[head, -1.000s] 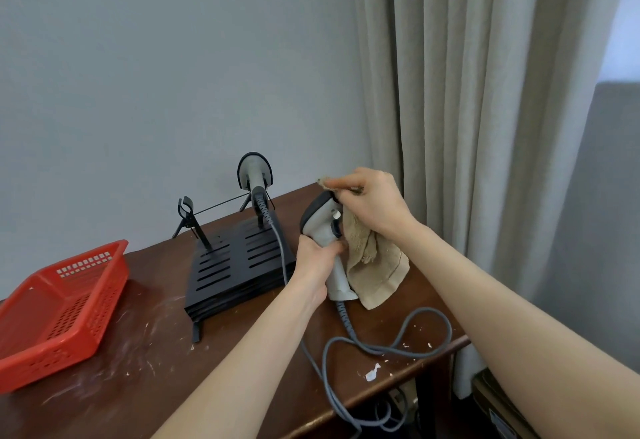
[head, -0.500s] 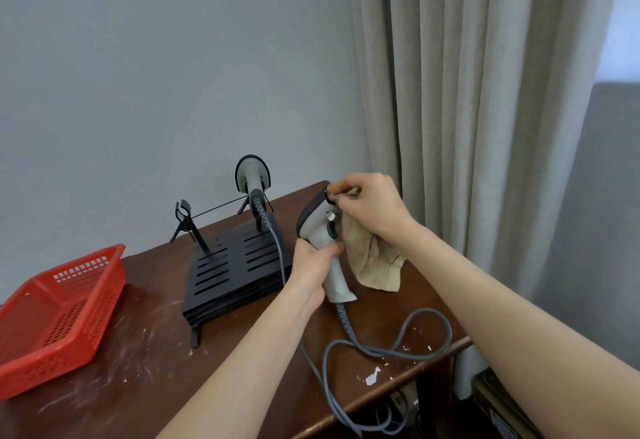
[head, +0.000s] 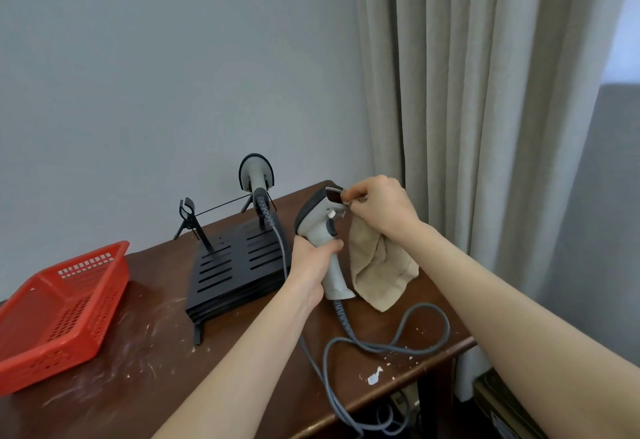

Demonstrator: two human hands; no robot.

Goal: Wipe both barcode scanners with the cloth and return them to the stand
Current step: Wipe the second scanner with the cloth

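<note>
My left hand (head: pixel 311 262) grips the handle of a grey barcode scanner (head: pixel 320 224), held upright above the brown table (head: pixel 145 345). My right hand (head: pixel 379 210) pinches a beige cloth (head: pixel 379 265) against the scanner's dark front window; the rest of the cloth hangs down beside the handle. A second grey scanner (head: pixel 255 175) sits in the right cradle of the black stand (head: pixel 235 265). The stand's left cradle (head: pixel 188 213) holds nothing.
A red plastic basket (head: pixel 62 303) sits at the table's left. Grey cables (head: pixel 388 345) loop over the table's front right corner and drop off the edge. Beige curtains (head: pixel 467 92) hang right behind my right hand. The wall stands close behind the stand.
My right hand has shifted the cloth from the scanner's top down to its front window, and the hanging cloth has swung lower. The left hand's hold on the handle is unchanged.
</note>
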